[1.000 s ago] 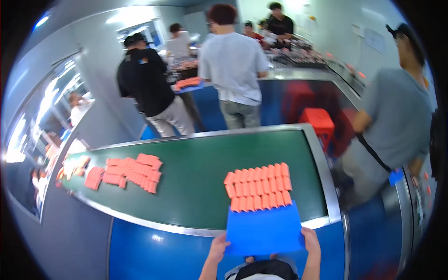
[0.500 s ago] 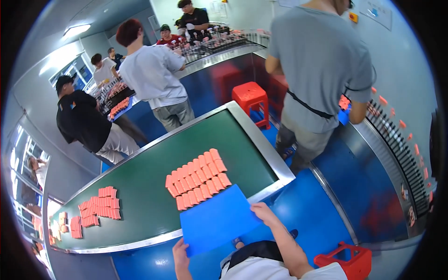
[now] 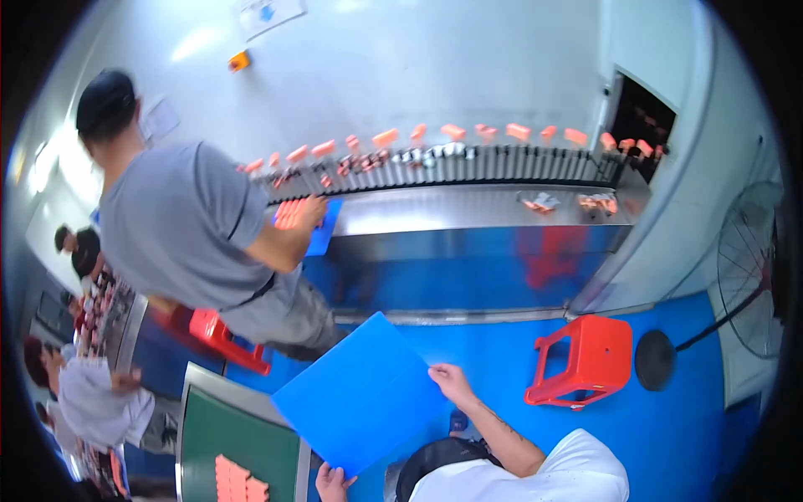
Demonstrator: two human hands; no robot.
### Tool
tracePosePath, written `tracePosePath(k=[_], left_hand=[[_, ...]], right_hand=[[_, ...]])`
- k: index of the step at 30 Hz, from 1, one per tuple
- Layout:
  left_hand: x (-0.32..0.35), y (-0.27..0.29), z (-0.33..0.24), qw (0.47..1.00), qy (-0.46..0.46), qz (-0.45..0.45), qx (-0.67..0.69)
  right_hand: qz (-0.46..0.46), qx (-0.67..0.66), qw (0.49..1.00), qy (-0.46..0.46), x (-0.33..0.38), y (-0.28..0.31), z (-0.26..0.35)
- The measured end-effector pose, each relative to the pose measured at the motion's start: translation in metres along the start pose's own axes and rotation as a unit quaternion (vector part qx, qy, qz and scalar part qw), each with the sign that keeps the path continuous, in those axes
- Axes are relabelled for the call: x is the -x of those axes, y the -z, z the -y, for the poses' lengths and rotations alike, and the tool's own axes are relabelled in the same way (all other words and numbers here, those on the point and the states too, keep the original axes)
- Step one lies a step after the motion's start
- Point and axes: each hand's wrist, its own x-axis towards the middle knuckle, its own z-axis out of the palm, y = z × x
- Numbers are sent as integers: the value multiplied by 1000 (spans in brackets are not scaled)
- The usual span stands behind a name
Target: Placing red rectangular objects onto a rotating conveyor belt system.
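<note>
A flat blue plastic sheet spans the space between my two hands, with nothing lying on it. My left hand grips its near corner, close to the lower edge of the view. At the right-hand edge, my right hand pinches the sheet between thumb and fingers. Left of the sheet, the green conveyor belt carries a block of salmon-pink curved pieces, partly cut off by the lower edge.
A person in a grey shirt stands ahead left at a metal line with black slats and pink pieces, another blue sheet beside them. Red stools stand on the blue floor; a fan is at right.
The view has swung right, away from the green belt toward the metal line. Both hands have carried the blue sheet along, off the belt's edge and out over the floor.
</note>
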Motion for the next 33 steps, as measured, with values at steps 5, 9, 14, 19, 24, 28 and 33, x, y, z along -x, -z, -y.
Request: tracePosePath(k=[5, 9, 14, 19, 24, 28, 33], left_hand=[[-57, -169, -50, 988, -72, 128, 41], [-110, -267, -46, 980, -24, 196, -12], [-155, -420, -74, 952, -31, 301, -34], [-230, -584, -96, 947, -12, 320, -30], [-289, -704, -108, 961, 1, 278, -1], [-306, -754, -81, 961, 9, 273, -34], [-289, -771, -43, 973, -6, 220, -75]], right_hand=[[-159, -122, 977, 76, -26, 108, -2], [-301, -8, 948, 104, -35, 194, -40], [-358, 93, 925, 93, -80, 290, -11], [-395, 155, 891, 158, -199, 376, 52], [-340, 400, 839, 142, -306, 429, 120], [-197, 504, 824, 166, -364, 467, 112], [-224, 570, 775, 153, -374, 500, 103]])
